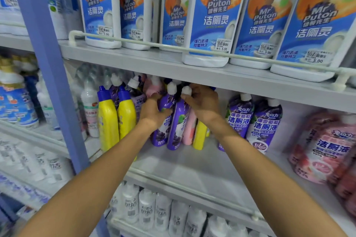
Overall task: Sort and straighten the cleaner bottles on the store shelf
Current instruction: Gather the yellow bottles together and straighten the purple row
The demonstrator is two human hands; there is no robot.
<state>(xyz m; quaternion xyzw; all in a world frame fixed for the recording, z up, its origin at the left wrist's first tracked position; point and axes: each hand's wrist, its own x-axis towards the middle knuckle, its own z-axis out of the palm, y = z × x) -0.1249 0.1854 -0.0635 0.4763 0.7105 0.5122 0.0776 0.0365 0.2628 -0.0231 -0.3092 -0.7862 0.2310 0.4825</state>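
Sorting step on the middle shelf (192,169): left hand (154,113) and right hand (202,102) each close around 1 of 2 purple bottles (179,121) among pink and yellow ones; next, probably regrouping beside the purple pair (254,121).

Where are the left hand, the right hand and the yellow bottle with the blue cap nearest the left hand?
left hand (154,110), head view, back of the hand.
right hand (202,102), head view, back of the hand.
yellow bottle (126,115), head view, upper yellow body below the blue cap.
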